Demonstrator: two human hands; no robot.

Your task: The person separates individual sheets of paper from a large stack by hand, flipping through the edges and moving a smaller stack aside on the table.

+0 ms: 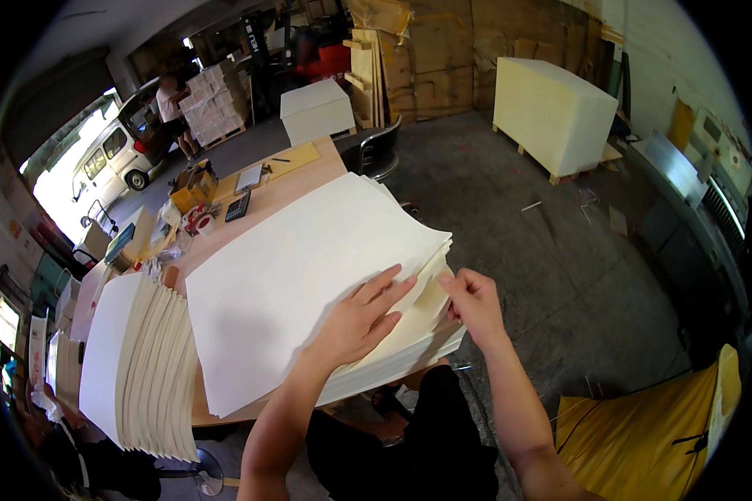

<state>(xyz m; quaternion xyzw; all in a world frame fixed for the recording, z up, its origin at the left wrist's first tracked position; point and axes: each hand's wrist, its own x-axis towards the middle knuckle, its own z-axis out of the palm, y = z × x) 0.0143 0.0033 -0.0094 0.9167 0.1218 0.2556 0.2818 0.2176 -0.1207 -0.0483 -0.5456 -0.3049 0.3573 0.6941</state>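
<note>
A stack of large white paper sheets point(292, 259) lies in front of me, its upper sheets lifted and curved at the right edge. My left hand point(361, 321) rests on top of them, fingers spread, close to that raised edge. At the right corner, my right hand point(476, 307) is closed with thumb and curled fingers pinching the paper edge; how many sheets it grips is hidden. Beneath the raised part, more sheets point(393, 357) lie stacked. To the left, a second pile of sheets point(146, 359) stands fanned out in stepped layers.
The wooden table point(322, 157) also bears a calculator point(237, 206), tape rolls point(202, 224) and a cardboard box point(194, 185). A black chair point(379, 152) stands past its far end. Wrapped pallets point(551, 117), a machine point(693, 184) and a yellow cover point(643, 430) lie right. A person point(172, 108) stands far left.
</note>
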